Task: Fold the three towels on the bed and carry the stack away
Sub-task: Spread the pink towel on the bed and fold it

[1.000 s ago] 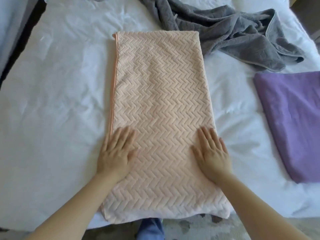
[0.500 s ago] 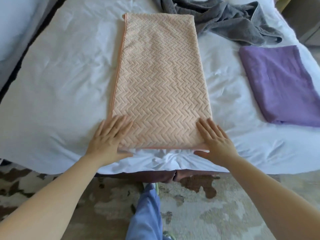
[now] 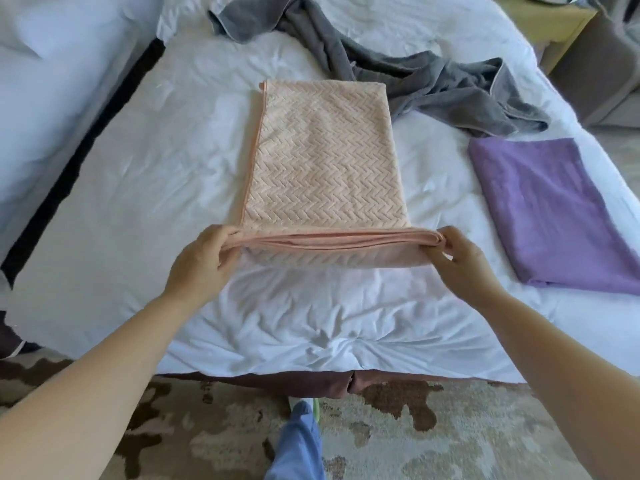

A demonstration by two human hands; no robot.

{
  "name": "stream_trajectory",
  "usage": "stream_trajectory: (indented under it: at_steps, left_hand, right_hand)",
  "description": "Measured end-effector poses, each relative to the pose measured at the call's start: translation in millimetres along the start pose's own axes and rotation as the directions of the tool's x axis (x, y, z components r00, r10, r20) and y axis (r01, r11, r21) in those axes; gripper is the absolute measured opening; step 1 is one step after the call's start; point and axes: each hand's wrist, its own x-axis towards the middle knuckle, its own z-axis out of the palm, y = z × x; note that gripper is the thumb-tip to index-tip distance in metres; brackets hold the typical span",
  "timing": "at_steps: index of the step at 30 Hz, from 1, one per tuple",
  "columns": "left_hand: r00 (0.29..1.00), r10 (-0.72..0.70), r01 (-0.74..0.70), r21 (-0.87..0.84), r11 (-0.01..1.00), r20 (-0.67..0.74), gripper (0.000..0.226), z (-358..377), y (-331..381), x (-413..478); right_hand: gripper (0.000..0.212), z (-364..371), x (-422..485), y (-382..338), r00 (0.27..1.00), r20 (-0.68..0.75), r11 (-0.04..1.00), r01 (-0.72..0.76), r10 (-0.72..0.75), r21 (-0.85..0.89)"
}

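Note:
A peach towel [image 3: 322, 161] with a herringbone weave lies lengthwise in the middle of the white bed [image 3: 138, 188], folded into a long strip. My left hand [image 3: 201, 261] grips its near left corner and my right hand [image 3: 460, 261] pinches its near right corner. Between them the near edge is lifted off the sheet, showing several layers. A purple towel [image 3: 554, 209] lies folded flat on the right of the bed. A grey towel [image 3: 433, 81] sprawls crumpled behind the peach one.
The bed's near edge [image 3: 311, 368] runs across the lower middle, with a brown skirt below it and a patterned carpet [image 3: 415, 427]. My blue trouser leg [image 3: 298, 445] shows at the bottom. A second bed [image 3: 52, 81] stands at the left, a nightstand [image 3: 561, 26] at the far right.
Both hands went from lying flat on the peach towel's near end to gripping its near corners, and the near edge has risen off the sheet. The view pulled back from the bed.

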Motion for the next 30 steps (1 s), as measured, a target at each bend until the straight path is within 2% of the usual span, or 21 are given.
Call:
stream_trajectory:
  at_steps: [4,7,14,20,23,25,26,28,29,30]
  left_hand:
    - [0.97,-0.226,0.192,-0.293,0.937,-0.087,0.017,-6,4,89]
    - [0.955,-0.283,0.242,-0.326,0.914,-0.086,0.013,4,-1,157]
    - [0.886,-0.452,0.464,-0.14,0.875,0.108,0.031,71,-49,275]
    - [0.858,-0.48,0.461,0.14,0.877,0.183,0.036,109,-78,301]
    - [0.835,-0.516,0.477,0.214,0.852,0.19,0.037,112,-74,302]
    - [0.883,-0.465,0.444,0.207,0.872,0.066,0.034,105,-67,302]
    - [0.929,-0.369,0.366,0.208,0.907,-0.029,0.032,100,-63,300]
    - [0.991,-0.052,0.079,0.222,0.972,-0.127,0.032,94,-47,293]
    - [0.99,0.109,-0.089,0.213,0.973,-0.086,0.035,94,-37,287]
    - [0.973,0.231,-0.23,0.199,0.953,0.016,0.04,98,-26,280]
  right_hand:
    - [0.02,-9,74,-27,0.988,-0.108,0.985,-0.096,0.112,0.145]
    - [0.028,0,137,-38,0.966,-0.131,0.953,-0.187,0.222,0.238]
    - [0.033,51,261,-15,0.926,-0.098,0.929,-0.354,0.364,0.107]
    - [0.033,82,307,10,0.919,-0.029,0.918,-0.392,0.394,0.057]
    - [0.034,89,307,16,0.901,-0.009,0.901,-0.434,0.434,-0.015]
    - [0.034,86,305,11,0.901,-0.062,0.9,-0.433,0.43,-0.046]
    - [0.037,83,302,6,0.918,-0.121,0.916,-0.39,0.379,-0.092]
    - [0.042,82,289,-8,0.97,-0.198,0.955,-0.186,0.141,-0.231]
    - [0.045,86,279,-18,0.987,-0.163,0.954,-0.047,-0.001,-0.295]
    - [0.051,95,267,-30,0.992,-0.065,0.932,0.075,-0.105,-0.355]
